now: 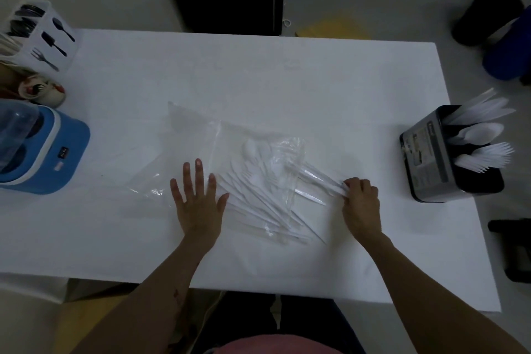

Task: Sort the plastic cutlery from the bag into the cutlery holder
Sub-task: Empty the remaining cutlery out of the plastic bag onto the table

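A clear plastic bag (201, 135) lies flat in the middle of the white table (258, 72), with a heap of white plastic cutlery (258, 192) inside and spilling out of its right side. My left hand (198, 201) presses flat on the bag, fingers spread. My right hand (360, 204) pinches the handle ends of a few white pieces (321, 181) that stick out of the bag's mouth. The black cutlery holder (431, 158) stands at the table's right edge, with white knives, spoons and forks upright in separate compartments.
A white holder with black cutlery pictures (48, 37) stands at the far left corner. A painted mug (43, 90) and a blue appliance (43, 149) sit along the left edge. Dark cylinders (485, 17) stand on the floor at the right.
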### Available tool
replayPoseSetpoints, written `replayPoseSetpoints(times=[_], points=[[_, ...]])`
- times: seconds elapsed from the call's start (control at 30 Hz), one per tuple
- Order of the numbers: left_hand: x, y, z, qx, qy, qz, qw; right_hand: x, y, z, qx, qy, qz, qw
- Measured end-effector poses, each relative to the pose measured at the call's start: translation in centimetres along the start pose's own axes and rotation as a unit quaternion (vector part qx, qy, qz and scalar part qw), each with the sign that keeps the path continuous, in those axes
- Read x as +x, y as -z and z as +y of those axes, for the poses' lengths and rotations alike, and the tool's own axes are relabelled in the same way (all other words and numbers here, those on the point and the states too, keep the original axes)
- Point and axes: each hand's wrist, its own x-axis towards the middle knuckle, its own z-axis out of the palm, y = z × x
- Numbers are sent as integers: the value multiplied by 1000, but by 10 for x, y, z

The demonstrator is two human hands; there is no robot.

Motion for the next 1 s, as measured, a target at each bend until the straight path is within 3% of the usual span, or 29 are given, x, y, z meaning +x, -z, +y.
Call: replayPoseSetpoints(times=[0.13, 0.23, 0.37, 0.5, 0.67, 0.83, 1.0], points=[[-3, -4, 10, -22, 0, 3, 1000, -3, 6, -10, 18, 42, -34, 998], [-3, -11, 18, -87, 9, 11, 996, -14, 11, -18, -29, 157, -9, 987], [-1, -14, 20, -159, -107, -17, 981, -25, -1, -29, -61, 298, -88, 949], [-4, -16, 22, -188, -100, -103, 972, -26, -20, -34, -81, 313, -113, 940], [-6, -17, 24, -182, -96, -100, 974, -20, -26, -31, -54, 327, -132, 934], [-13, -19, 25, -146, -79, -86, 982, -15, -31, -23, -70, 358, -83, 927], [-16, -18, 24, -135, -66, -95, 984, -20, -31, -37, -104, 337, -35, 935]])
